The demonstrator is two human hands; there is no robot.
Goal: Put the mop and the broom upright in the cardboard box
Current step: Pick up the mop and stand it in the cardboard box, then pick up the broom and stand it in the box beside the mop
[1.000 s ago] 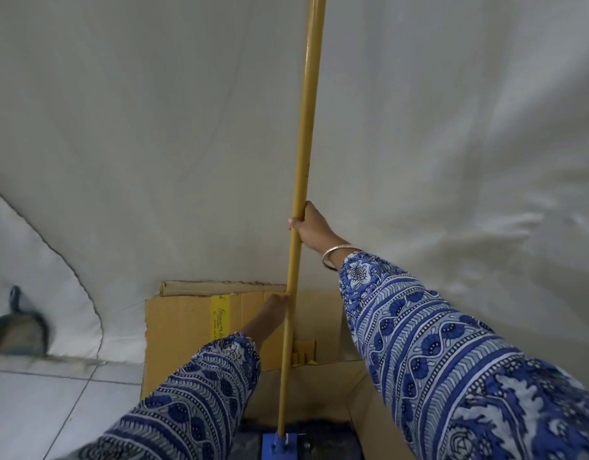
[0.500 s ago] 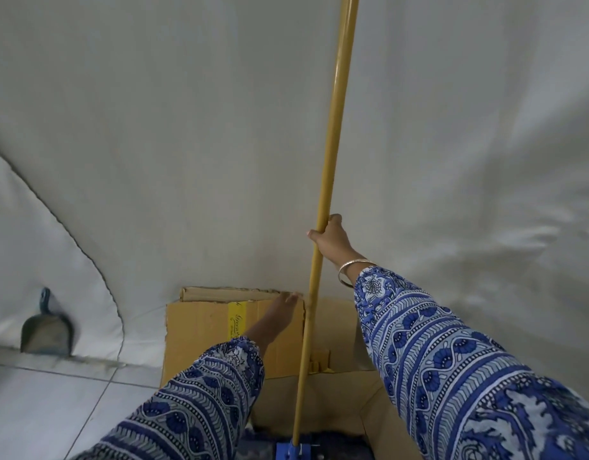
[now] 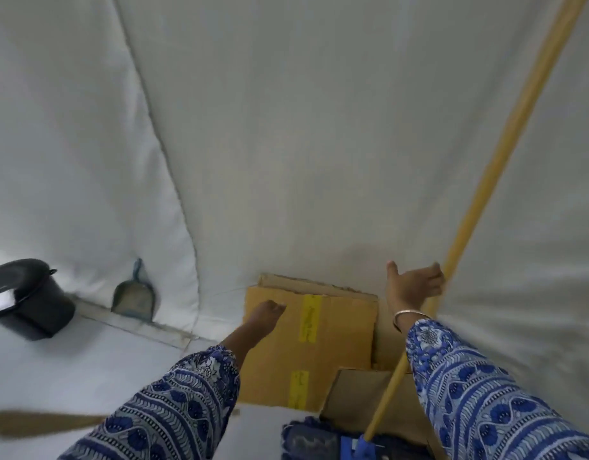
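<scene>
The mop's yellow handle (image 3: 485,194) leans to the upper right against the white sheet. Its blue head (image 3: 314,441) sits low at the open cardboard box (image 3: 346,327). My right hand (image 3: 412,287) is open beside the handle, thumb spread wide and fingertips at or just off the stick. In front of the box's raised flap, my left hand (image 3: 268,310) is loosely curled and holds nothing. The broom's brown bristles (image 3: 37,426) lie on the floor at the lower left, blurred.
A black bucket (image 3: 27,300) stands on the white floor at the far left. A grey-green dustpan (image 3: 133,297) leans against the white sheet that covers the wall behind the box.
My right hand has opened off the mop handle, which now leans further right. My left hand has drawn back from the handle. The view has swung left, showing the bucket and broom.
</scene>
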